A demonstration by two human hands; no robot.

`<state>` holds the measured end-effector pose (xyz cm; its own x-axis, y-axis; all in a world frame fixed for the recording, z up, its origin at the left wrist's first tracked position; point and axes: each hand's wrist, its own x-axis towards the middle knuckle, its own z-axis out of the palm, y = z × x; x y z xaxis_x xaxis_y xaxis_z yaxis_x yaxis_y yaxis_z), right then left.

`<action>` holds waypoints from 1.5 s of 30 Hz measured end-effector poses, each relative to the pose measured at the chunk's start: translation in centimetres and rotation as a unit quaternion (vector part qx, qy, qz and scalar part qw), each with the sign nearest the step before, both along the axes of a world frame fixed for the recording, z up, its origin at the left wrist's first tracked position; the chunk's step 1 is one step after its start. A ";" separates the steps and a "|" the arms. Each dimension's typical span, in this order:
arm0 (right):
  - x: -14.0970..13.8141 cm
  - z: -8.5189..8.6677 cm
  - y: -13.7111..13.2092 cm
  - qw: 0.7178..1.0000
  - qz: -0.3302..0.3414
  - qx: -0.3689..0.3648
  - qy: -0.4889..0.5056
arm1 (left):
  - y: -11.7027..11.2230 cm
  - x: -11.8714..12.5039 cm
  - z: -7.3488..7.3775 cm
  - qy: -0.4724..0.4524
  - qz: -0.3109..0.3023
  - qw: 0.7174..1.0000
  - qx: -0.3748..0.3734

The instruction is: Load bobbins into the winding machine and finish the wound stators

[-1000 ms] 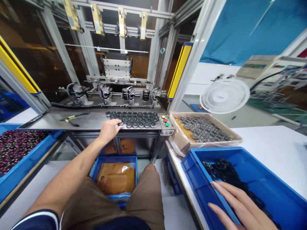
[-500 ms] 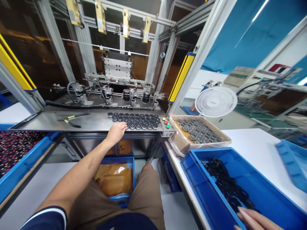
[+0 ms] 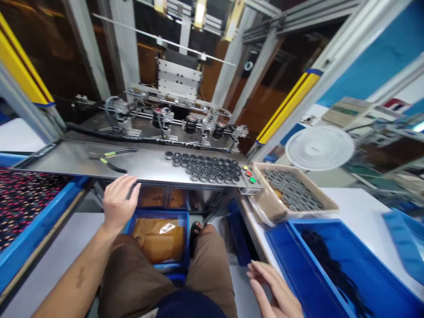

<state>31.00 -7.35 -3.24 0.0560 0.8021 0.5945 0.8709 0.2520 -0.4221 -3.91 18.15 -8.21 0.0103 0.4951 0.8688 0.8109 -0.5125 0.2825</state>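
My left hand [image 3: 118,201] hovers below the front edge of the steel machine shelf [image 3: 142,164], fingers loosely curled, and I see nothing in it. A cluster of dark ring-shaped parts [image 3: 208,167] lies on that shelf to the right of the hand. My right hand [image 3: 273,289] is low in view beside my knee, fingers stretched out and empty, just left of the near blue bin [image 3: 361,269] that holds black ring parts. A cardboard tray [image 3: 291,191] with more grey parts sits behind that bin.
Yellow-handled pliers [image 3: 111,160] lie on the shelf's left part. Coloured push buttons [image 3: 249,174] sit at its right end. A blue bin of dark speckled parts [image 3: 23,207] is at the left, another blue box with a brown bag [image 3: 160,240] on the floor. A white fan [image 3: 319,148] stands at the right.
My left hand drew back from the ring parts and moved left and down off the shelf. My right hand left the blue bin and now floats beside my knee. The view swung left.
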 end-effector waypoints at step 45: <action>-26.7 12.1 42.1 0.630 0.381 -0.557 0.384 | 7.8 -3.6 5.3 0.077 0.042 0.926 -0.368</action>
<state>4.32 34.74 8.86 -0.6701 0.6653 -0.3292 0.1074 -0.3520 -0.9298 -7.54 25.97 -2.89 0.0399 0.9572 0.2867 0.8986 -0.1598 0.4087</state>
